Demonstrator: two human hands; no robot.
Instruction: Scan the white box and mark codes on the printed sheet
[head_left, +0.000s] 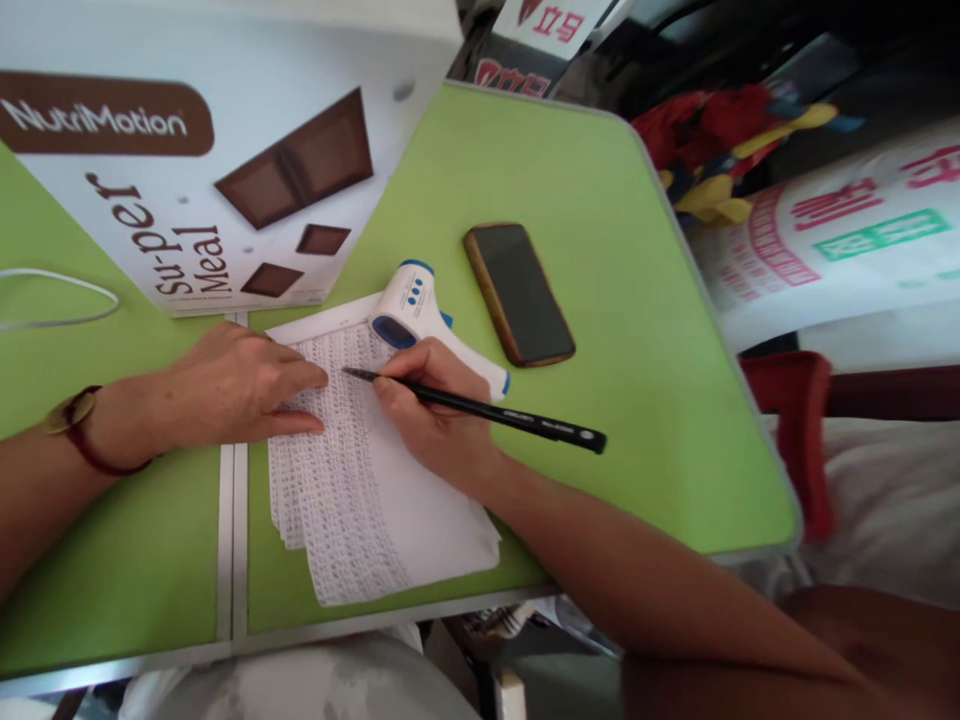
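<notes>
We see matt paper sheets (442, 525) on the smooth tabletop (637, 440), a plastic pen (517, 421) above it, metal trim (112, 668) edging it.

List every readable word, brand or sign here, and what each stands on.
"NutriMotion": white carton, on its brown band.
"Su-per Meal": same carton, lower down.
"立马": white-and-grey panel at the top edge, in red.
Red and green characters on the white sack: too blurred to read surely.
Lettering on the black pen, infrared thermometer and papers: too small to read.
</notes>
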